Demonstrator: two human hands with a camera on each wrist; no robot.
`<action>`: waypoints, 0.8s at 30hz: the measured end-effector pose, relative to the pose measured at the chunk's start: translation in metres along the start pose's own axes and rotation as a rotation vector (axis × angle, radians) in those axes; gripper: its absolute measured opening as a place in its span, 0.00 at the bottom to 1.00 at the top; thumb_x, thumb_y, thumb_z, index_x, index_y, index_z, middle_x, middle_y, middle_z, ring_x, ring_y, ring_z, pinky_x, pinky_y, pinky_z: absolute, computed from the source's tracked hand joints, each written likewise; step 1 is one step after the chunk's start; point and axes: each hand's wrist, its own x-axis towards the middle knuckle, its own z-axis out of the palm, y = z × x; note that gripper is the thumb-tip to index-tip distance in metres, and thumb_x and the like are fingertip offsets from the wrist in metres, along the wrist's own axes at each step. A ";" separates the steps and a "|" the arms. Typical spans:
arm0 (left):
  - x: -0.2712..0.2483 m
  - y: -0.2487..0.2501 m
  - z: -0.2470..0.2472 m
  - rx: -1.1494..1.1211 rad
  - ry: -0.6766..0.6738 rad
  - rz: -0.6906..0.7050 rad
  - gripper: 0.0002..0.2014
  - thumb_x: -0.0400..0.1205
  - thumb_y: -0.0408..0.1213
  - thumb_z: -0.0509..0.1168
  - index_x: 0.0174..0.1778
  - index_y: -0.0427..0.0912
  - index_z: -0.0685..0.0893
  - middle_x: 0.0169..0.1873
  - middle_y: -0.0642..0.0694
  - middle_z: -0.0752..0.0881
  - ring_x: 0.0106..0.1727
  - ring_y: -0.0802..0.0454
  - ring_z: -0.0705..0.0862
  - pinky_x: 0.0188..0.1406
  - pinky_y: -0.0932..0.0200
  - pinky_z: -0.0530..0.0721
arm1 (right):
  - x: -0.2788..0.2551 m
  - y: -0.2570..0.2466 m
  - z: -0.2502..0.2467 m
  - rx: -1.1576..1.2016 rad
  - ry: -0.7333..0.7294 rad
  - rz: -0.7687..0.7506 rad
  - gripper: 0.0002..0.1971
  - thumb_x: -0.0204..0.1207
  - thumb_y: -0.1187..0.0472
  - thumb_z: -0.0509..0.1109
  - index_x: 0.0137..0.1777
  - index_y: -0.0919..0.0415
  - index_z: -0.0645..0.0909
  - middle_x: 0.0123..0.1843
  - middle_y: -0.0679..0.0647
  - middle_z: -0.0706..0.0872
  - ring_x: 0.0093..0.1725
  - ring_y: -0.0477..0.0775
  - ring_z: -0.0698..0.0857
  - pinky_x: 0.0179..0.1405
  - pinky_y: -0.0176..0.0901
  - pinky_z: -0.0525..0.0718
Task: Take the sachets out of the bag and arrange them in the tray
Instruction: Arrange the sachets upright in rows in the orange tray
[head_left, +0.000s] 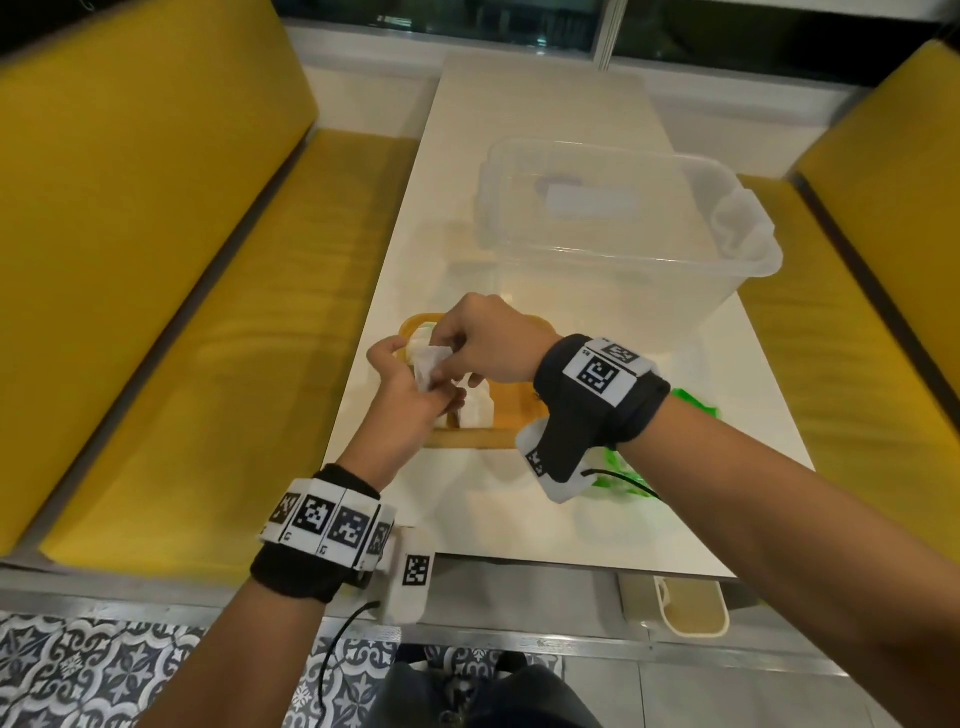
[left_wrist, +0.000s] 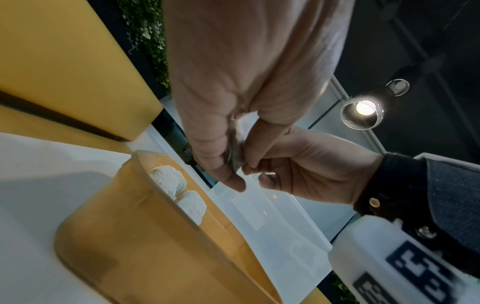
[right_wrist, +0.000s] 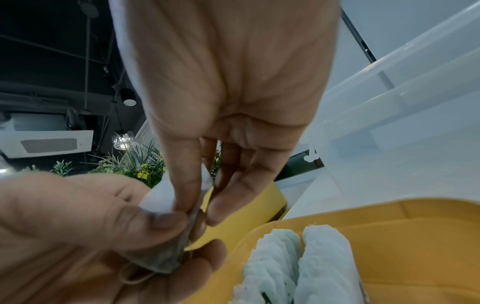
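Head view, item by item. Your left hand (head_left: 402, 395) and right hand (head_left: 488, 338) meet above the near-left corner of the yellow tray (head_left: 498, 415), both pinching one white sachet (head_left: 428, 364). Left hand: thumb and fingers curled round the sachet's lower part. Right hand: thumb and forefinger nipped on its upper edge, other fingers folded loosely.

Right wrist view: the sachet (right_wrist: 161, 246) shows a greyish lower end and a white upper end, with a thin string looped beneath it. Two rows of white sachets (right_wrist: 298, 263) stand on edge, side by side, inside the tray (right_wrist: 415, 236).

Left wrist view: the same rows (left_wrist: 179, 191) sit against the tray's (left_wrist: 155, 257) left end, just below your hands.

Green bag (head_left: 618, 467): crumpled on the white table (head_left: 545, 130), to the right of the tray, partly hidden by your right wrist.

Clear plastic bin (head_left: 623, 234): on the table beyond the tray, something white inside, too blurred to identify.

Yellow benches (head_left: 182, 260): either side of the table.
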 end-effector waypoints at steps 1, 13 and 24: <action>0.000 -0.001 -0.001 -0.016 -0.001 -0.006 0.29 0.83 0.21 0.62 0.69 0.49 0.54 0.63 0.38 0.79 0.53 0.53 0.87 0.46 0.65 0.86 | 0.000 0.000 0.001 -0.007 0.009 -0.007 0.05 0.71 0.67 0.76 0.43 0.69 0.88 0.39 0.66 0.88 0.37 0.62 0.89 0.32 0.48 0.90; -0.011 -0.012 -0.036 0.191 0.104 0.088 0.10 0.80 0.24 0.67 0.52 0.42 0.82 0.48 0.45 0.86 0.49 0.56 0.84 0.44 0.66 0.83 | 0.007 0.024 0.013 -0.506 -0.175 0.167 0.03 0.67 0.71 0.70 0.37 0.66 0.85 0.27 0.55 0.81 0.28 0.54 0.79 0.23 0.35 0.73; -0.024 -0.033 -0.034 0.243 0.038 0.061 0.08 0.80 0.28 0.68 0.48 0.45 0.85 0.45 0.50 0.88 0.48 0.54 0.85 0.48 0.60 0.81 | 0.018 0.027 0.029 -0.648 -0.352 0.207 0.09 0.69 0.67 0.73 0.30 0.61 0.79 0.25 0.52 0.79 0.31 0.56 0.83 0.36 0.45 0.87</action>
